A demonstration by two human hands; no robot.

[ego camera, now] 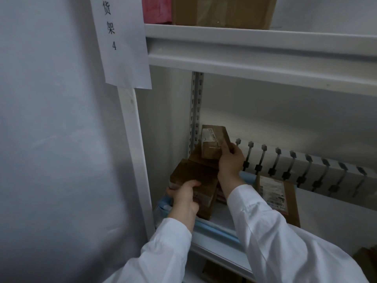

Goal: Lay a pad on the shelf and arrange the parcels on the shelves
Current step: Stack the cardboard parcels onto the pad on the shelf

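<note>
A pale blue pad (216, 229) lies on the lower shelf, under the parcels. My left hand (184, 198) grips the front left corner of a brown cardboard parcel (195, 180) that sits at the shelf's left end. Behind it, my right hand (230, 160) holds a smaller brown parcel (212, 141) with a white label, raised on top of another box (199, 157) in the back left corner. A flat brown parcel (279, 199) with a printed label lies to the right on the shelf.
The white shelf beam (265, 64) runs overhead, carrying a brown box (222, 11) and a pink package (156, 9). A paper sign (120, 41) hangs on the left upright. A white rail (306, 168) with dark clips crosses the back of the shelf.
</note>
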